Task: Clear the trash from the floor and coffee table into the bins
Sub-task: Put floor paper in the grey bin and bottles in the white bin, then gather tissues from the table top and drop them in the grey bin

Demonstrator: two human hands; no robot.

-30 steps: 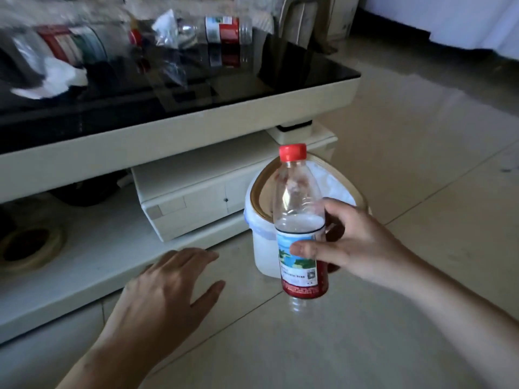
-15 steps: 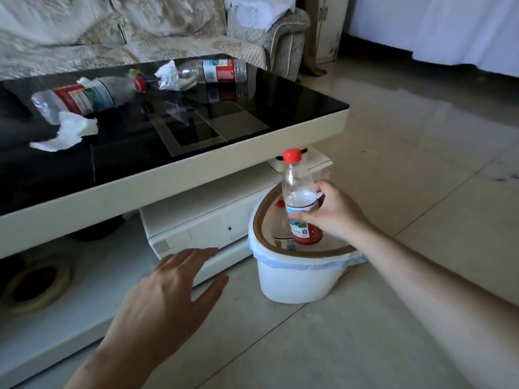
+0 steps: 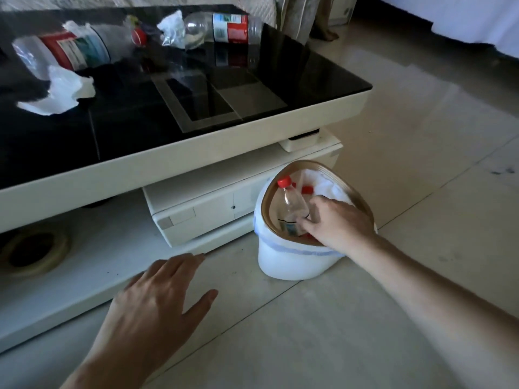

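A white bin [image 3: 292, 262] with a brown rim stands on the floor by the coffee table's corner. My right hand [image 3: 337, 223] reaches into it, fingers still around a clear red-capped bottle [image 3: 292, 203] that stands tilted inside the bin. Other red caps show deeper in the bin. My left hand [image 3: 157, 304] hovers open over the floor near the table's lower shelf. On the black tabletop [image 3: 134, 130] lie two plastic bottles, one at the left [image 3: 73, 49] and one at the back [image 3: 222, 28], a crumpled white tissue [image 3: 61, 94] and a clear wrapper [image 3: 171, 32].
A roll of tape [image 3: 31, 251] lies on the table's white lower shelf, beside a drawer unit [image 3: 202, 211]. A sofa stands behind the table. Pale tiled floor [image 3: 421, 136] spreads to the right, with white fabric hanging at the far right.
My right hand has lowered the bottle from above the bin down inside it. The left hand has stayed low and open.
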